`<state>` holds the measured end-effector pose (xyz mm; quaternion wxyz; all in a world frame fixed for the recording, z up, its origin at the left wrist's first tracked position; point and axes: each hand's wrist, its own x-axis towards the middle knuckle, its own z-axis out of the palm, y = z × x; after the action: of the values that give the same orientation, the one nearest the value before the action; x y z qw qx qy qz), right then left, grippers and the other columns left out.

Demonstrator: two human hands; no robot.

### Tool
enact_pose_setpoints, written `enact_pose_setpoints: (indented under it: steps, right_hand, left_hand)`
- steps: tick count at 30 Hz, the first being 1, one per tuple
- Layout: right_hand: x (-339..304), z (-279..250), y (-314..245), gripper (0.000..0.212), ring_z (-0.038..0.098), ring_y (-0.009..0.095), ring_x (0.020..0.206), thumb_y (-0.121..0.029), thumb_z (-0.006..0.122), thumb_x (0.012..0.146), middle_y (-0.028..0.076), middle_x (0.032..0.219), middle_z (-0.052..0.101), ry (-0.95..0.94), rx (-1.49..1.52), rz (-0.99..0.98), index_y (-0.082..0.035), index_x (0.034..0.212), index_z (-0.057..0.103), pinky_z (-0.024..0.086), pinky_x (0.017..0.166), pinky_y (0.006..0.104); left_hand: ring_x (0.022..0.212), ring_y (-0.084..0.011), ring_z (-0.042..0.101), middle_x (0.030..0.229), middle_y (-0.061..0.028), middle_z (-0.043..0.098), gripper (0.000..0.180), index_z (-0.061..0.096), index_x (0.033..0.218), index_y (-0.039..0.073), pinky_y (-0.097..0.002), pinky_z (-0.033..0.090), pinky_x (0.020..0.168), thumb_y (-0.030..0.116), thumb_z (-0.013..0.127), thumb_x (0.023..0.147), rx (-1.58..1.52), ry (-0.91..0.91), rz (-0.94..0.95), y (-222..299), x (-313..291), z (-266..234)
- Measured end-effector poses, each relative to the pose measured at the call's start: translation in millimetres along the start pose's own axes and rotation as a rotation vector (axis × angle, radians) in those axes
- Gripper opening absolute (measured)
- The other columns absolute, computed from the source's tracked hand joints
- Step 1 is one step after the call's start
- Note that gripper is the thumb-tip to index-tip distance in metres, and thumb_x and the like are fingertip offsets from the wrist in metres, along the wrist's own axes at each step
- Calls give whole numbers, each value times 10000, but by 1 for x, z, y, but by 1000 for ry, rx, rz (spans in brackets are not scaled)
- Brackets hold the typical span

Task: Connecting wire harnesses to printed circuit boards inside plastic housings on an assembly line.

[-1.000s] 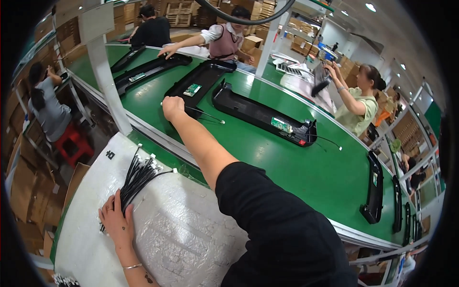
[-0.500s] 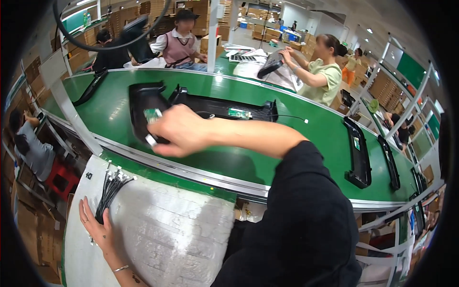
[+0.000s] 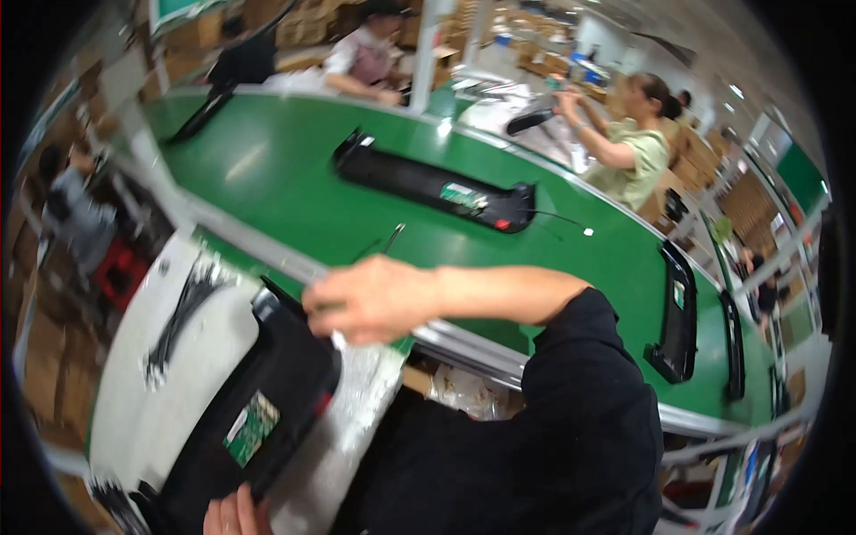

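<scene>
A long black plastic housing (image 3: 227, 379) lies slanted over the white padded mat (image 3: 152, 290), carrying a small green circuit board (image 3: 252, 428). My right hand (image 3: 374, 301), slightly blurred, is closed at the housing's far end. A thin black cable (image 3: 392, 239) with a small connector sticks out beyond that hand over the belt. At the near edge of the housing, the fingers of my left hand (image 3: 234, 517) are curled against it; the rest of this hand is out of view. Left of the housing, a bundle of black cables (image 3: 183, 312) with white connectors rests on the mat.
Beyond the mat's metal rail runs a green conveyor belt (image 3: 267, 183). Similar black housings lie on it: one across the middle (image 3: 410, 183), others at the right (image 3: 678, 312). More cables (image 3: 111, 504) sit at lower left. Co-workers are across the belt and at the left.
My right hand has brought a housing from the belt toward me onto the mat. My left hand has left the cable bundle and moved to the housing's near edge. The view has shifted.
</scene>
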<state>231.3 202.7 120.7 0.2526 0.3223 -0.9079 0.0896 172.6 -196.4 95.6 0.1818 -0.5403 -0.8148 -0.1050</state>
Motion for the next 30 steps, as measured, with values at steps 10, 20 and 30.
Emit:
enact_pose_setpoints:
  steps: [10, 20, 30]
  right_hand:
    - [64, 77, 5, 259, 562, 224, 766, -122, 609, 769, 48, 817, 585, -104, -5, 52, -41, 1015, 624, 501, 624, 340]
    - [89, 126, -28, 195, 568, 241, 768, -157, 648, 756, 50, 795, 574, -125, 127, -26, -74, 924, 594, 511, 610, 355]
    - [89, 137, -25, 92, 559, 233, 902, -89, 672, 727, 29, 819, 579, -41, 206, -29, -93, 813, 639, 467, 732, 354]
  left_hand:
    - [716, -268, 564, 769, -64, 587, 179, 628, 872, 76, -356, 467, 592, 155, 721, 742, -363, -135, -304, 23, 12, 39]
    - [696, -58, 527, 768, 4, 600, 279, 619, 869, 28, -219, 445, 606, 276, 525, 955, -1309, -294, -740, -18, 82, 75]
    - [687, -56, 539, 744, 24, 623, 295, 632, 844, 76, -207, 443, 603, 322, 523, 965, -1422, -464, -897, -37, 79, 89]
